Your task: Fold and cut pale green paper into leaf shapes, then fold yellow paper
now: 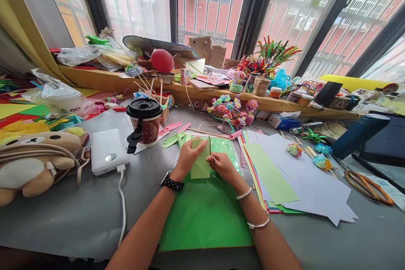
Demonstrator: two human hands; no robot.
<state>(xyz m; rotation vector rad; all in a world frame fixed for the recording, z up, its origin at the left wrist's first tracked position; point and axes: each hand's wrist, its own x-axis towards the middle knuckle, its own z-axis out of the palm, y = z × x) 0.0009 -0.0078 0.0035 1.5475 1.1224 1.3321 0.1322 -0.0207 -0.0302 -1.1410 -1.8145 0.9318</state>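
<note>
My left hand (187,159) grips a light green piece of paper (200,166), thumb on top, holding it up over the green sheet (205,219). In my right hand (224,166) is a small pair of scissors (209,145), its fingers closed round the handles. The blades point away from me along the paper's right edge. A thin pale sliver (217,180) lies on the green sheet below my right hand. Folded pink and green paper strips (173,138) lie beyond my left hand.
On the left are a lidded paper cup (144,124), a white power bank (109,152) with its cable, and a plush toy (38,160). Stacked paper (306,173) and large orange-handled scissors (368,185) lie right. Craft flowers (226,107) stand before the cluttered ledge (196,88).
</note>
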